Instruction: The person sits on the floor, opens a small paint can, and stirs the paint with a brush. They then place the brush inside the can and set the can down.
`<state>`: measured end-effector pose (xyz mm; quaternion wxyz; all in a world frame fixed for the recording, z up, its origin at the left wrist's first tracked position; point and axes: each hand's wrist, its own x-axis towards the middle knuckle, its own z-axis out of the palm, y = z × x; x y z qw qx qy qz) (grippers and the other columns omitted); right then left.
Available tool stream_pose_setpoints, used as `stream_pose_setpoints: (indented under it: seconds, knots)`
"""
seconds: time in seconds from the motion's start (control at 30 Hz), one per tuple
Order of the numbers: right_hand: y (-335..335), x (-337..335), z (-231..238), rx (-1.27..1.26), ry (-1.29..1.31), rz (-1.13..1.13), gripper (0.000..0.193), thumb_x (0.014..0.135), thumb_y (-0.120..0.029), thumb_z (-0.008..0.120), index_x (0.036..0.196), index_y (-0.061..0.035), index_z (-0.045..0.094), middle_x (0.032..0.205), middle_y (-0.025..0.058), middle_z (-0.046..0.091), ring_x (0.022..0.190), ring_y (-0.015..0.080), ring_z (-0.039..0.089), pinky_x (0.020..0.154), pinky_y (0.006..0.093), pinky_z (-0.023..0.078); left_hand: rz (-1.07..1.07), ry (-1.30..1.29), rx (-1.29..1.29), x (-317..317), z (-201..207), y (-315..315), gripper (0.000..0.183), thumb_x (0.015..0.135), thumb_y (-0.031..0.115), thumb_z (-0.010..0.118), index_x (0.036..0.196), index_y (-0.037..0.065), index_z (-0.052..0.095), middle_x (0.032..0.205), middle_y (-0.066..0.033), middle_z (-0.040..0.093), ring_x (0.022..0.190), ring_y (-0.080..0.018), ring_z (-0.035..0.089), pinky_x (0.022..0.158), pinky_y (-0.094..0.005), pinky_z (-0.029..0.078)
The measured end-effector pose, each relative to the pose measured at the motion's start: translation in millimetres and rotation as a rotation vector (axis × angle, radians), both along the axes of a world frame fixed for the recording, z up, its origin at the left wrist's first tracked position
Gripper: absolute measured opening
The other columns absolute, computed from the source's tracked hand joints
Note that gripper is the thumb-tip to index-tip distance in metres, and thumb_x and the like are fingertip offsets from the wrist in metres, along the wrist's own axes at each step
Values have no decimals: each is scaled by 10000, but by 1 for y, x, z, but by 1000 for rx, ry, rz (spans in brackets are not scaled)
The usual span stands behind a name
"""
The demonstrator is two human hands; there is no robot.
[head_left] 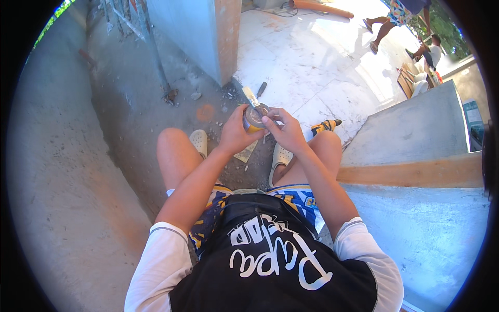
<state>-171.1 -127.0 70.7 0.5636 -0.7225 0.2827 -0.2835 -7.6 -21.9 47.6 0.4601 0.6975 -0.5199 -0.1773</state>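
Observation:
In front of my knees, my left hand is wrapped round the side of a small round can with a yellowish band. A paintbrush with pale bristles lies slanted over the can's top, bristles pointing away to the upper left. My right hand has its thumb and fingers closed at the can's right rim, where the brush handle ends; the fingers partly hide the handle. Just beyond the can, a dark-handled tool rests on the floor. Below the can lies a worn, pale flat piece.
A yellow and black cordless drill lies beyond my right knee. Ahead stands a pillar, with metal poles left of it. A low grey wall is at right. Two other people are at upper right, near an orange pipe.

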Motion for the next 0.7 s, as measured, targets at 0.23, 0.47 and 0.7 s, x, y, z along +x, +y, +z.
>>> stream_pose_setpoints:
  seconds: [0.23,0.47,0.7]
  knots:
    - [7,-3,-11,48,-13,-43,315,964,-206,763,1124,16,607,986,165,731,854,181,742,705,299,617,-10,-34,5,-1,-2,5,868,746,440,907,1380,23,487,1225,-210,662,1128,-366,669,932,-447,536]
    - [1,-2,-24,106,50,-78,290,979,-172,736,1140,21,591,999,167,732,875,186,741,731,306,614,-1,-82,11,1,-5,3,859,736,432,910,1377,40,493,1260,-215,640,1176,-386,641,958,-455,523]
    - [1,-5,-35,-211,179,-280,307,983,-202,732,1131,29,594,894,100,697,767,127,680,678,286,546,-34,-110,26,1,-11,2,869,719,419,923,1377,47,495,1256,-213,638,1174,-396,637,972,-463,522]
